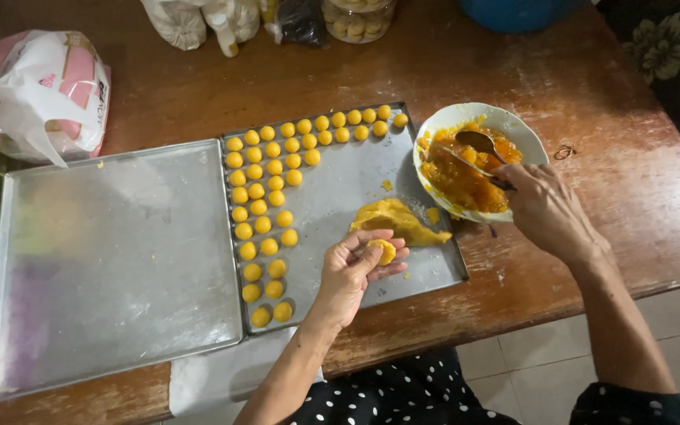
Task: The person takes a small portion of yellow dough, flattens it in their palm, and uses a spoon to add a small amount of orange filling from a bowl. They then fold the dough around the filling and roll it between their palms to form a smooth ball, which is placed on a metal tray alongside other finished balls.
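A small flattened piece of yellow dough (384, 250) rests in the cupped left hand (353, 271), fingers curled loosely around it, above a metal baking tray (340, 189). At two o'clock, the right hand (542, 208) pinches a spoon (478, 145) in a white bowl (513, 126) of orange filling. A dough lump (397, 221) lies just beyond the left hand. Rows of yellow balls (265, 201) fill the tray's nine-o'clock side. A bare tray (112, 260) sits farther left.

Trays (112, 260): two. Bowl (513, 126): one. Spoons (478, 142): two.
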